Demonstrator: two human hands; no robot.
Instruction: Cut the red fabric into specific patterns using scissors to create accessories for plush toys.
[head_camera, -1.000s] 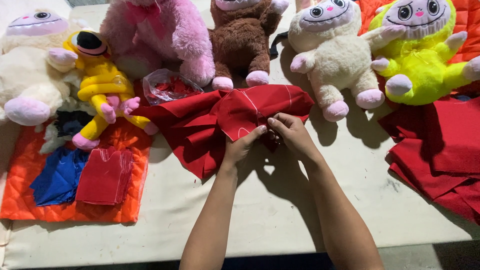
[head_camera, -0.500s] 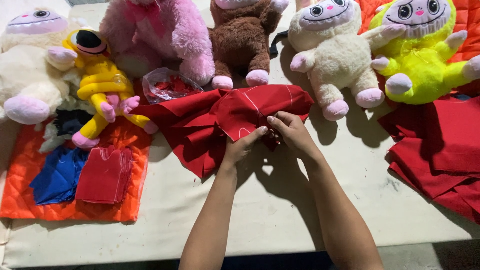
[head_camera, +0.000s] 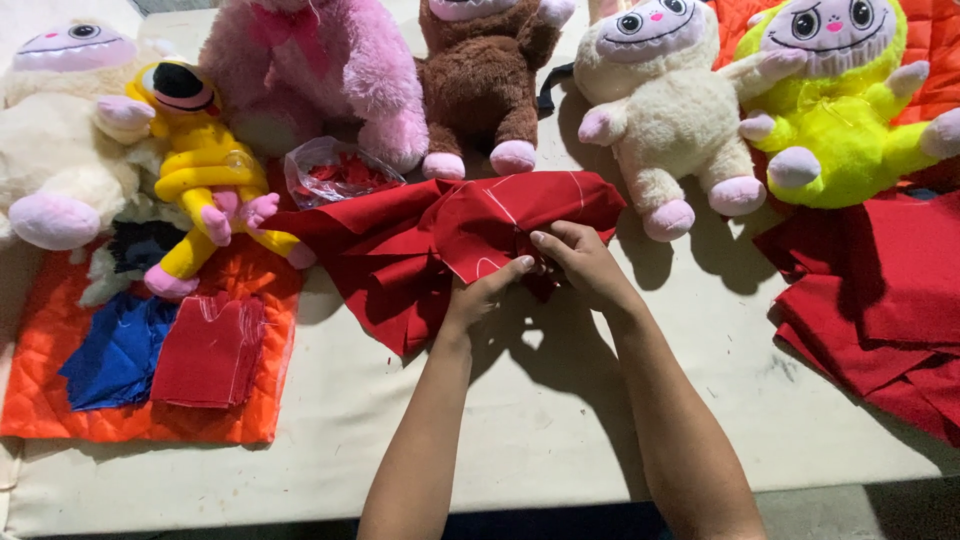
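A bunched piece of red fabric (head_camera: 420, 245) with white chalk lines lies in the middle of the pale table (head_camera: 560, 420). My left hand (head_camera: 482, 296) pinches its lower edge from the left. My right hand (head_camera: 583, 262) grips the same fold from the right, fingers curled over the cloth. Both hands meet close together at the fabric's front edge, and part of the cloth is hidden under them.
Plush toys line the back: cream (head_camera: 55, 150), yellow (head_camera: 205, 175), pink (head_camera: 320, 80), brown (head_camera: 485, 80), white (head_camera: 660, 110), lime green (head_camera: 845, 100). An orange quilted mat (head_camera: 60, 400) at left bears blue and red cut pieces (head_camera: 205, 350). Red fabric (head_camera: 880, 300) is stacked at right. A clear bag (head_camera: 335, 172) holds red scraps.
The hands have shifted only slightly on the fold of red fabric; everything else stays where it was.
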